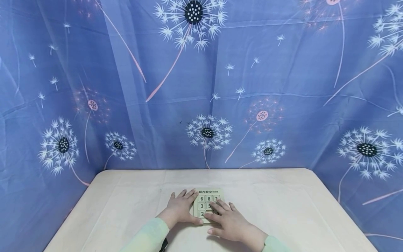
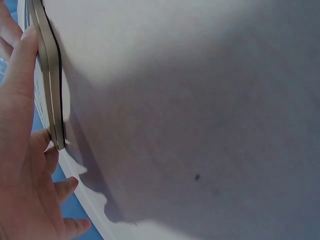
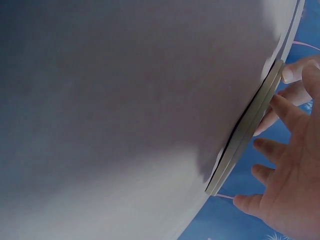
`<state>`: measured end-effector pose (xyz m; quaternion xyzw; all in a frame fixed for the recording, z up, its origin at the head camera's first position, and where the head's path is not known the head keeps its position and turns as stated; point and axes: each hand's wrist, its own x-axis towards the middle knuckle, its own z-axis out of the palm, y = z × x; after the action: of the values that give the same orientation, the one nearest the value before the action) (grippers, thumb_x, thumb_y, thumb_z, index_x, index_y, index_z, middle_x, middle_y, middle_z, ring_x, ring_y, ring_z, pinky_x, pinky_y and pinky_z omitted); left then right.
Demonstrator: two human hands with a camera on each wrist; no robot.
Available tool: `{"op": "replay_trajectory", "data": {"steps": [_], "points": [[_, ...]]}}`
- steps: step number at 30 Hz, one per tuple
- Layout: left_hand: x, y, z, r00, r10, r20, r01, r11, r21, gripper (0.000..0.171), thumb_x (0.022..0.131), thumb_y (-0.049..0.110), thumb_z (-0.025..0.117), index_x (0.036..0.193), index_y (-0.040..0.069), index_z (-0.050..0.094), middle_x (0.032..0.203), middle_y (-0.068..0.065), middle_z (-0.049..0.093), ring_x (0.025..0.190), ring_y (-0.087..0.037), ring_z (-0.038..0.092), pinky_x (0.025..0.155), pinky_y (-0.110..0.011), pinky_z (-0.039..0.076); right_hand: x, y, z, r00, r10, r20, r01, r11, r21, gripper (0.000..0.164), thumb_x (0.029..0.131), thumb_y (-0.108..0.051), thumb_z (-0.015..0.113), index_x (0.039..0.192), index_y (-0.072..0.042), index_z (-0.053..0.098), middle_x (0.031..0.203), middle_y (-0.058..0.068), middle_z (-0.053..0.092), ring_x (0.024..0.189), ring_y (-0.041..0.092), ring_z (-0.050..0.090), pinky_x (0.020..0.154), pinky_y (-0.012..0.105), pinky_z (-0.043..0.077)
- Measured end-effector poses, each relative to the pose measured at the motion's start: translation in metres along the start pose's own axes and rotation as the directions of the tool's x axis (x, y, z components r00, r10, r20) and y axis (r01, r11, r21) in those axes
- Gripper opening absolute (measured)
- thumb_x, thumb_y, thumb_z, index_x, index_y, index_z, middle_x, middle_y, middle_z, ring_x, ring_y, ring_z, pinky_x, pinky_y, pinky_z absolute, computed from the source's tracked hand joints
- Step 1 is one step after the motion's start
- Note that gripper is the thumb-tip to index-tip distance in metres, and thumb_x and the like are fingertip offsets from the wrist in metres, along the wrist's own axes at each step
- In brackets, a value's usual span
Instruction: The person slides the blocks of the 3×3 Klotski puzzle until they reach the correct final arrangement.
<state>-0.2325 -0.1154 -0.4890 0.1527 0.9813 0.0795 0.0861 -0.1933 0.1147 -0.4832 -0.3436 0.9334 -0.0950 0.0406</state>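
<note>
Apparently steadying a probably light, stiff number puzzle (image 1: 205, 206) at six o'clock on the table (image 1: 126, 210) with left hand (image 1: 181, 209) straight-fingered, touching tiles (image 1: 209, 205) with right hand (image 1: 231, 222) outspread; probably best holding by its nine-o'clock edge.

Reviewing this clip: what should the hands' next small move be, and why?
Probably slide the 2 tile right with the right hand. Its index fingertip appears to lie by that tile's right edge, and a dark gap shows below the 5 tile, suggesting room. The left hand rests against the sliding number puzzle's left side, which should help steady it.
</note>
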Motion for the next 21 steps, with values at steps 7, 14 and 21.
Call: {"op": "replay_trajectory", "data": {"steps": [7,14,21], "points": [[-0.0006,-0.0001,-0.0002,1.000,0.003,-0.002,-0.003,1.000,-0.001,0.111,0.068,0.076,0.079,0.156,0.019,0.044,0.165,-0.001,0.042,0.152,-0.036,0.041,0.121,-0.069,0.031,-0.0014,0.0019,0.0009,1.000,0.005,-0.002,-0.005,1.000,0.014,0.056,0.094,-0.060,0.060,0.142,-0.031,0.061,0.159,0.011,0.048,0.149,0.043,0.042,0.114,0.073,0.038],[-0.0010,0.0004,-0.0006,1.000,0.006,-0.005,-0.007,1.000,-0.006,0.111,0.068,0.076,0.079,0.156,0.019,0.044,0.165,-0.001,0.042,0.152,-0.036,0.041,0.121,-0.069,0.031,-0.0024,0.0048,0.0001,1.000,0.004,-0.010,-0.004,1.000,0.014,0.057,0.094,-0.061,0.060,0.141,-0.031,0.062,0.159,0.013,0.049,0.148,0.044,0.042,0.112,0.076,0.038],[-0.0002,0.0001,0.0010,1.000,0.011,-0.016,-0.010,1.000,0.015,0.111,0.068,0.077,0.078,0.156,0.018,0.045,0.165,0.000,0.042,0.151,-0.036,0.042,0.121,-0.068,0.033,-0.0049,0.0070,-0.0004,1.000,0.020,0.000,-0.020,1.000,0.021,0.057,0.093,-0.061,0.061,0.142,-0.031,0.062,0.160,0.013,0.048,0.149,0.044,0.040,0.115,0.075,0.035]]}}
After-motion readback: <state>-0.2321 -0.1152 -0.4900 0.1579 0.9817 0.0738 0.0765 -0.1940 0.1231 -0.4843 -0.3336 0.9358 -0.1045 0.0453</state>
